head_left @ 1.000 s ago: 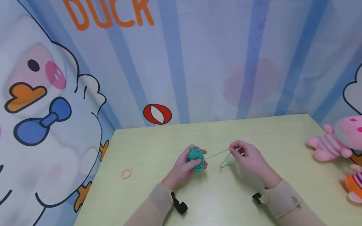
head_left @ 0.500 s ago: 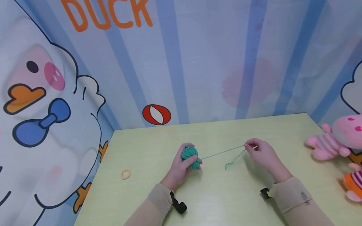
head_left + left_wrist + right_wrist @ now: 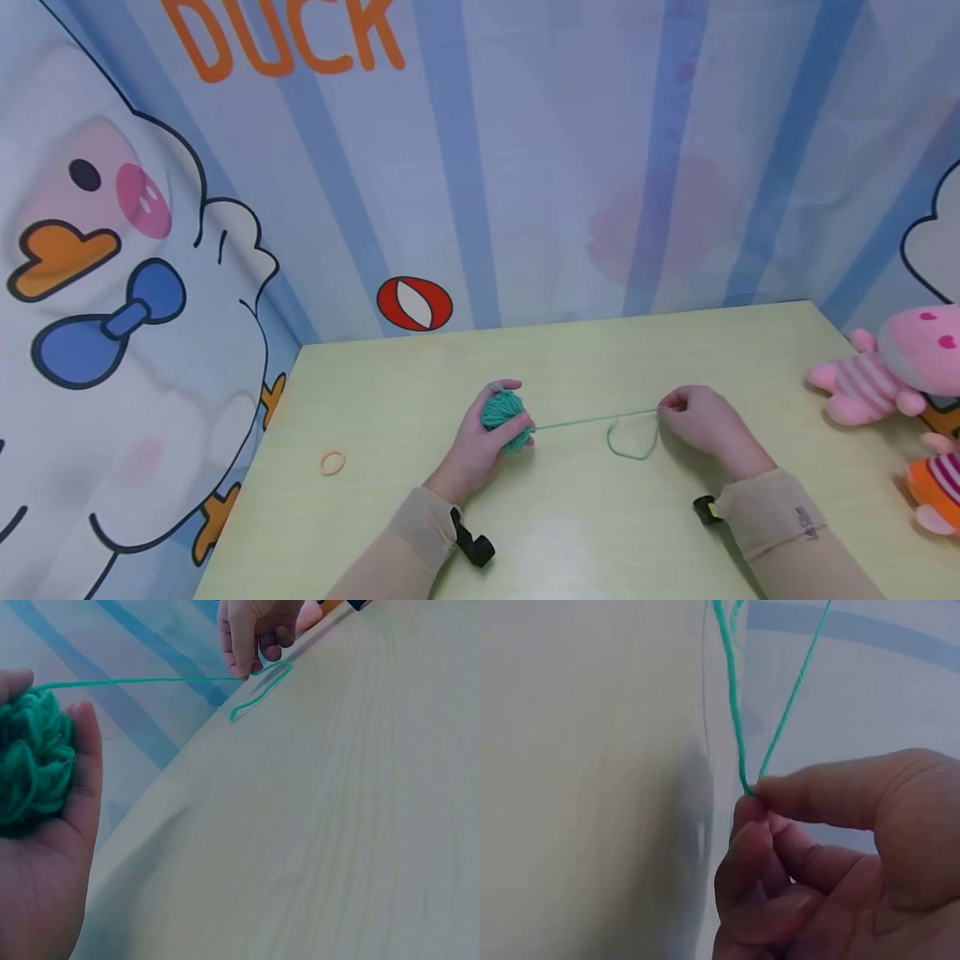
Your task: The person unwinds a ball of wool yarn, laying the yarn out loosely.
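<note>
A ball of teal-green yarn [image 3: 501, 408] sits in my left hand [image 3: 480, 433], thumb across its front and fingers behind it. From the ball a strand of yarn [image 3: 592, 420] runs taut to the right. My right hand [image 3: 701, 421] pinches that strand between thumb and forefinger, as the right wrist view shows close up. Past the pinch, the loose tail [image 3: 632, 457] droops in a curve back toward the left. In the left wrist view the yarn ball [image 3: 34, 761] rests against the palm, partly cut off by the frame edge.
A small peach-coloured ring [image 3: 332, 462] lies on the pale wooden table [image 3: 405, 400] at the left. Pink striped plush toys [image 3: 870, 387] lie at the right edge, one with an orange part [image 3: 930, 483]. A printed duck curtain [image 3: 540, 167] hangs behind the table.
My right hand has moved to the right, away from the ball, and lately a little lower, lengthening the strand. The left hand with the ball has shifted slightly left.
</note>
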`<state>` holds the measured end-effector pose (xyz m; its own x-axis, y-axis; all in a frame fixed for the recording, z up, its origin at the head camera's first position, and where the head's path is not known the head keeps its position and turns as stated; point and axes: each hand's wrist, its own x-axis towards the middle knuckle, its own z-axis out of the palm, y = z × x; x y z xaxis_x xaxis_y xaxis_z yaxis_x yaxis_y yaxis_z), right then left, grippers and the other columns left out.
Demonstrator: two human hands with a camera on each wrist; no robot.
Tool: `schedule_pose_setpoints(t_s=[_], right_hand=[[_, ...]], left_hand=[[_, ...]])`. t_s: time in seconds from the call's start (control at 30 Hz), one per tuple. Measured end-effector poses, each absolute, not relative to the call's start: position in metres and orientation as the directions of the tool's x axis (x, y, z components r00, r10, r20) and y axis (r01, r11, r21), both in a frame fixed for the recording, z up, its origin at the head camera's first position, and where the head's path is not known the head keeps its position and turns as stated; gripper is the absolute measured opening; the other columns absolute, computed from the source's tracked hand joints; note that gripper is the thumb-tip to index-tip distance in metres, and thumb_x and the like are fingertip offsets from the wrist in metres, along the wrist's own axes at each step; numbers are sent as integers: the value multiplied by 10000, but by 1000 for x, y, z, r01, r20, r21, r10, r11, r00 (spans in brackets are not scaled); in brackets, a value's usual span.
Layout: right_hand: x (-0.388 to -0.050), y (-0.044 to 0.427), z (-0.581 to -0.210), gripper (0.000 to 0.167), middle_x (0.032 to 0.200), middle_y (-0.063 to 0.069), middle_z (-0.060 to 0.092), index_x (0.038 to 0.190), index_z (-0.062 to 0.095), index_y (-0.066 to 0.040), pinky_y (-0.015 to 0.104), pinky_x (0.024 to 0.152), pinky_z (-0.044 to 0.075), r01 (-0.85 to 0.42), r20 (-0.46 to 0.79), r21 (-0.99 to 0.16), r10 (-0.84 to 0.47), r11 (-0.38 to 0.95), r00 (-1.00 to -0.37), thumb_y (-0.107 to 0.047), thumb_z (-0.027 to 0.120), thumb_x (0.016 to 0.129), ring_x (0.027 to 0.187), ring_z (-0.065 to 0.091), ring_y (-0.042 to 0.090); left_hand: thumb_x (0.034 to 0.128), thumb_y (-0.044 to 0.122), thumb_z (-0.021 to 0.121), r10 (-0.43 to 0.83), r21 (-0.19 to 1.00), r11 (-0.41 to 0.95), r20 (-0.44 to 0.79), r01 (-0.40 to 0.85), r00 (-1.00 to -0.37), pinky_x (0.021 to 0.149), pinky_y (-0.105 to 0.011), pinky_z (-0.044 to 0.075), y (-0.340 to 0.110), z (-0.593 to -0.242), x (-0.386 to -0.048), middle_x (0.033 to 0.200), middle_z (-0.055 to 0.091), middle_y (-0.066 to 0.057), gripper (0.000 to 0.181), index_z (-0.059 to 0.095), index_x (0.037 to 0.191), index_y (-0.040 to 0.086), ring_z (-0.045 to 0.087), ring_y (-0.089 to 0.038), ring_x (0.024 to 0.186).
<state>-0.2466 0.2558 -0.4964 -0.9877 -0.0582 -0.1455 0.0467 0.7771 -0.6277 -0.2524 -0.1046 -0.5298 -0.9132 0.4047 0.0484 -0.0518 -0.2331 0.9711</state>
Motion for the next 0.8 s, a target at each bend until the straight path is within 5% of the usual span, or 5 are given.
schedule_pose_setpoints(t_s=[0.2, 0.37, 0.53, 0.67, 0.8], right_hand=[[-237, 221, -486, 348, 1064, 111, 698, 1298, 676, 1, 324, 708, 497, -53, -68, -662, -130, 748, -989, -271, 653, 1083, 790, 603, 188], [-224, 174, -478, 455, 1282, 122, 759, 1401, 693, -48, 291, 690, 527, -177, 13, -740, -250, 649, -968, -371, 707, 1081, 854, 630, 147], [-211, 139, -483, 688, 1436, 167, 737, 1546, 580, 4, 262, 668, 554, -173, -57, -822, -381, 543, -923, -428, 761, 1042, 833, 674, 138], [-208, 127, -492, 726, 1390, 189, 758, 1583, 507, 65, 264, 717, 583, -111, -103, -884, -421, 454, -901, -345, 772, 1046, 828, 734, 171], [-210, 125, -496, 578, 1203, 144, 828, 1488, 612, 63, 293, 711, 597, -75, -110, -910, -411, 409, -905, -256, 780, 1037, 790, 759, 198]], left_hand=[[1116, 152, 657, 445, 968, -238, 39, -76, -895, 920, -345, 676, -104, -530, -250, 1100, 642, -62, 386, 470, 1454, 132, 763, -215, 1004], [1110, 151, 667, 443, 974, -224, 68, -36, -894, 917, -347, 670, -101, -531, -250, 1139, 634, -75, 425, 448, 1468, 84, 738, -206, 998], [1105, 105, 661, 440, 972, -233, 99, -7, -892, 942, -335, 658, -98, -530, -249, 1191, 616, -59, 400, 433, 1431, 59, 724, -195, 998], [1097, 78, 665, 440, 972, -233, 106, 0, -892, 969, -317, 647, -98, -530, -249, 1275, 609, -72, 437, 393, 1428, -8, 712, -189, 1020], [1086, 146, 708, 425, 987, -154, 101, 38, -900, 992, -300, 638, -100, -529, -250, 1345, 674, -104, 437, 426, 1398, 27, 731, -201, 1048]])
